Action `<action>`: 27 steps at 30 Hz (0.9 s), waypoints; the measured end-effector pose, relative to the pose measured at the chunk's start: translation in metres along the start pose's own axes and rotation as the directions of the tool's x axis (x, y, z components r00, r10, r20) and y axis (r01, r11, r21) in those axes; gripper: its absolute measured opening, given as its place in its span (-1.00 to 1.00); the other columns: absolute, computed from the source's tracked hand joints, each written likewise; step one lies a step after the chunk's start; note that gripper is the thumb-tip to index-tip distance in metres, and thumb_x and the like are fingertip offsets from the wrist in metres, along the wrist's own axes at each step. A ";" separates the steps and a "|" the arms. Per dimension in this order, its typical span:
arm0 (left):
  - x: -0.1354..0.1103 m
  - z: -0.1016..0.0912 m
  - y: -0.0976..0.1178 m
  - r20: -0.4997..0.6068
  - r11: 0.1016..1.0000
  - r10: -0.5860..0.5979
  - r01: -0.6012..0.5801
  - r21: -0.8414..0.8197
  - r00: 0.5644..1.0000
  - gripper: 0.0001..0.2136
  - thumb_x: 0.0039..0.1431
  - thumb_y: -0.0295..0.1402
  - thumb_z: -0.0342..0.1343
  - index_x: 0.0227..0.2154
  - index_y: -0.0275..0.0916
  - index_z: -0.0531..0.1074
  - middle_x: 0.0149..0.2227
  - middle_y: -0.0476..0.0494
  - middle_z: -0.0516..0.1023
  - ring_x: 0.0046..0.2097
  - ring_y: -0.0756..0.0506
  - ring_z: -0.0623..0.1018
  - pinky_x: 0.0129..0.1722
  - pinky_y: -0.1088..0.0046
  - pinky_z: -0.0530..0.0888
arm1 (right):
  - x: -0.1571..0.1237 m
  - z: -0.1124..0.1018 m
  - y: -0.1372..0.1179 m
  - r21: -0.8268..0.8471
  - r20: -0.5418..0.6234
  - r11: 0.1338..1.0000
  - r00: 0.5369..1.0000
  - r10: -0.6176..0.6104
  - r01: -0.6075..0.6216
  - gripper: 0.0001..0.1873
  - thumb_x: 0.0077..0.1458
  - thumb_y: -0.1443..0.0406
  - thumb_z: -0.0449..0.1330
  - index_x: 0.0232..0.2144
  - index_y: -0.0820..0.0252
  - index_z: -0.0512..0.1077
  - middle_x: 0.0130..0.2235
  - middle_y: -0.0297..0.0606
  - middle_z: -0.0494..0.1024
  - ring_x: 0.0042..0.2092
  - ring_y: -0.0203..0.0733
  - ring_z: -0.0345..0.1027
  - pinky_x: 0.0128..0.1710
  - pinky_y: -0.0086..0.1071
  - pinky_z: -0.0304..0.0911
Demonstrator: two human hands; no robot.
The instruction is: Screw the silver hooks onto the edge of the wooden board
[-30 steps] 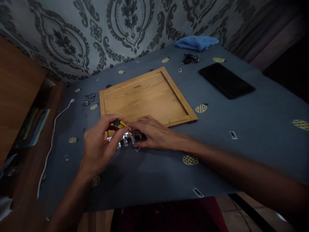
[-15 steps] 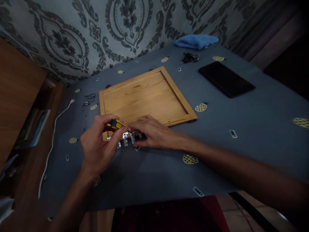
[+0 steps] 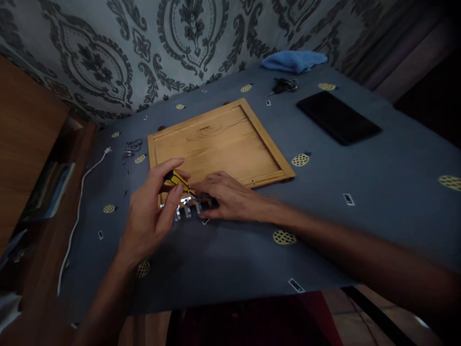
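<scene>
Left hand (image 3: 150,204) clamped on screwdriver (image 3: 177,178), left of frame centre; long axis slants down-right – toward metal hooks (image 3: 188,209) beside right hand (image 3: 232,198); right grip hidden, cannot tell.

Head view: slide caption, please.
Left hand holds a yellow-and-black screwdriver over a metal hook rail at the near edge of a wooden panel, right hand at the rail's right side.

The left hand (image 3: 147,216) and left forearm (image 3: 106,293), toward seven o'clock, are bare, as are the right hand (image 3: 236,199) and slender right forearm (image 3: 334,238), toward four. Dark red cloth (image 3: 288,317) shows at six o'clock, too dim to tell whether worn.
</scene>
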State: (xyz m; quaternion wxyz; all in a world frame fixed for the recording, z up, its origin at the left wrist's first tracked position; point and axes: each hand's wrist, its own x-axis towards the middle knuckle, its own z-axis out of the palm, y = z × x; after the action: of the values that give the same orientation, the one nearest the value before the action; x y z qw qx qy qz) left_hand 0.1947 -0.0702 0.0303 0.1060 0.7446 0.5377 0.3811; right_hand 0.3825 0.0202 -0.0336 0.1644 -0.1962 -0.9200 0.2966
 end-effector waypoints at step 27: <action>-0.004 0.012 -0.009 -0.096 0.996 0.040 -0.032 0.084 0.995 -0.63 0.34 -0.43 0.19 0.17 -0.09 0.37 -0.02 -0.10 0.59 -0.07 -0.05 0.65 -0.15 0.45 0.68 | 0.002 0.001 0.004 -0.012 0.052 1.000 0.999 -0.017 0.017 -0.60 0.13 0.19 0.47 -0.05 0.30 0.59 -0.08 -0.05 0.63 0.03 0.06 0.46 0.08 -0.11 0.23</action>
State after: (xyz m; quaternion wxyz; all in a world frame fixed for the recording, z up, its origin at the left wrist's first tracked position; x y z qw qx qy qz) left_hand 0.1957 -0.0667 0.0151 0.0419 0.7383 0.5439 0.3966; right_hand 0.3817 0.0235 -0.0359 0.1420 -0.1816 -0.9274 0.2946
